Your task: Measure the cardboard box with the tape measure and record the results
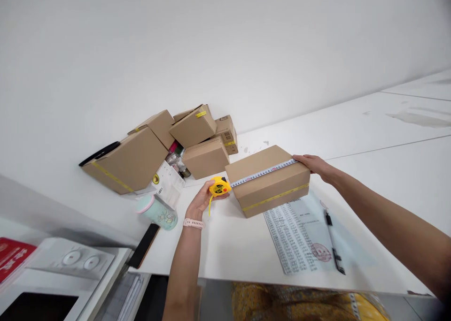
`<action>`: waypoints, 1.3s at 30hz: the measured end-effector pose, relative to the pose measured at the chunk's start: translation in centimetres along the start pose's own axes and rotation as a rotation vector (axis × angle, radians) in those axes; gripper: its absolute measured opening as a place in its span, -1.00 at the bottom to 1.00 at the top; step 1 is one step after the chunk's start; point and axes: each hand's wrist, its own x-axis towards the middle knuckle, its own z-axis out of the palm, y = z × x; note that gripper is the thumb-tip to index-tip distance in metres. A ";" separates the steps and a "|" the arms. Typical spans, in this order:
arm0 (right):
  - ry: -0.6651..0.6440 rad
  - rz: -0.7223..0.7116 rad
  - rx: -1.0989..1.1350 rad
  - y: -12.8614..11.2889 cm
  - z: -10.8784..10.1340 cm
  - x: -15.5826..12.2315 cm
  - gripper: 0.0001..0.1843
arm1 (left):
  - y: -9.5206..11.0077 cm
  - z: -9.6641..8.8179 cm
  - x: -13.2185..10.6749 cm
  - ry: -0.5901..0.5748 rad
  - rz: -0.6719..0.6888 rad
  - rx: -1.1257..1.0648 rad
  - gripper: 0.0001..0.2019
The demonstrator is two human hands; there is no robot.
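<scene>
A brown cardboard box (268,186) with a yellow tape band lies on the white table (239,246). A white measuring tape blade (262,173) runs along its top edge. My left hand (201,200) grips the yellow tape measure case (219,187) at the box's left corner. My right hand (313,164) pins the tape's end at the box's right corner, fingers pressed down.
A heap of cardboard boxes (158,147) is stacked against the wall behind. A mint bottle (158,212) and a dark phone (143,251) lie to the left. A printed sheet (299,236) with a black pen (333,241) lies by the box. A white appliance (63,274) stands lower left.
</scene>
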 end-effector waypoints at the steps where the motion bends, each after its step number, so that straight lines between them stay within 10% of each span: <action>1: -0.004 -0.002 -0.003 0.1 0.0 0.0 -0.60 | -0.2 -0.3 -0.4 0.004 0.001 -0.001 -0.54; 8: -0.132 -0.020 0.154 1.1 0.1 0.7 -0.59 | -1.3 -0.8 -1.4 0.002 0.019 0.010 -0.53; 27: 0.099 -0.073 0.025 -0.3 0.3 0.6 -0.54 | -0.6 1.4 -1.9 0.001 0.107 0.089 -0.49; 32: -0.087 -0.292 -0.019 -4.8 -1.8 -2.1 -0.53 | -1.0 4.3 -6.6 -0.268 0.078 0.189 -0.35; 36: -0.367 -0.428 -0.116 -8.9 -2.2 -5.4 -0.47 | -5.6 8.9 -10.4 -0.573 -0.098 0.064 -0.15; 39: -0.427 -0.484 -0.094 -9.6 -0.8 -6.5 -0.43 | -9.2 12.4 -11.9 -0.546 -0.007 -0.198 -0.34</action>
